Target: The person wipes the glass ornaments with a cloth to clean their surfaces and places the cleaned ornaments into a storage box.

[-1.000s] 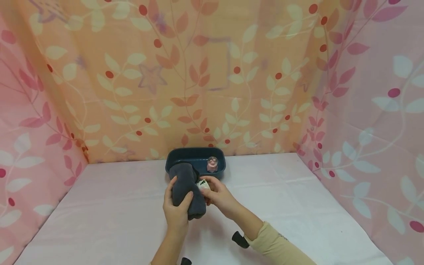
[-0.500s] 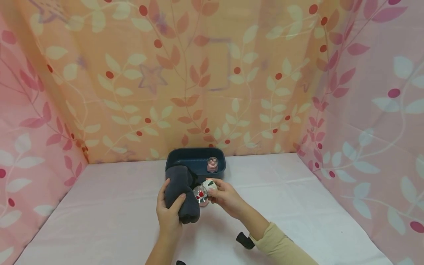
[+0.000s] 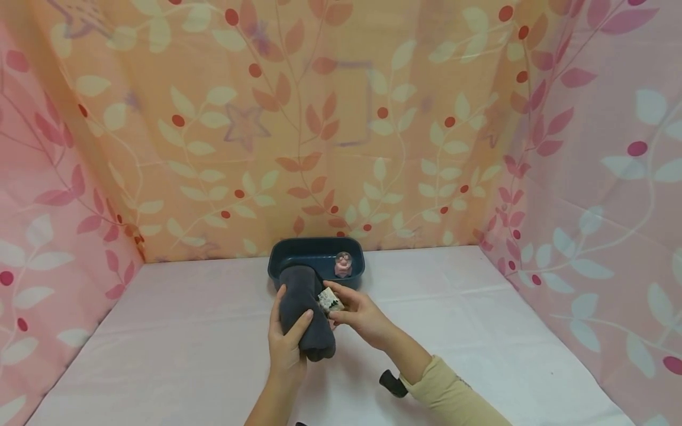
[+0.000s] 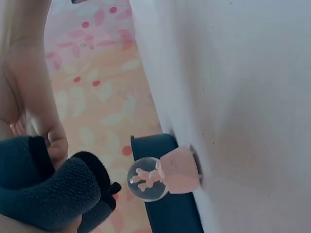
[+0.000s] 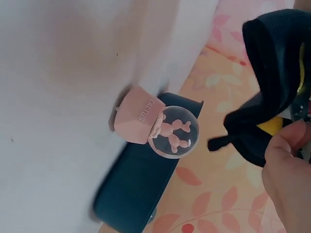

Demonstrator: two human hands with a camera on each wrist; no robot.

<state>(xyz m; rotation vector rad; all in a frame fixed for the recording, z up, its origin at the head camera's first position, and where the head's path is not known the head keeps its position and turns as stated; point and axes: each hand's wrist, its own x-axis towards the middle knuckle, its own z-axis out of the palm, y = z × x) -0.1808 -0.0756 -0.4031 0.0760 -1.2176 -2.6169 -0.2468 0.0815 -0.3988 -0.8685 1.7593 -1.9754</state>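
My left hand (image 3: 290,343) grips a folded dark grey-blue towel (image 3: 305,305) with black trim, its thumb across the front. Beside it, my right hand (image 3: 367,319) pinches the white base of a snow globe (image 3: 331,300) with green tree marks. The globe's dome is hidden against or within the towel; I cannot tell which. In the right wrist view, my right hand (image 5: 291,170) is at the opening of the towel (image 5: 260,73), where yellow shows inside. Below the hands, a pink snow globe (image 5: 141,116) lettered "CACTUS" stands on the table.
A dark blue tray (image 3: 277,254) stands at the back of the white table (image 3: 202,331), with another pink snow globe (image 3: 343,265) in its right part. Patterned curtains (image 3: 213,148) rise behind and at both sides. A black object (image 3: 393,383) sits at my right wrist.
Half a second ago, the held snow globe's clear dome with a red figure was in sight; now only its turned white base shows beside the towel. My left hand and towel have shifted right.
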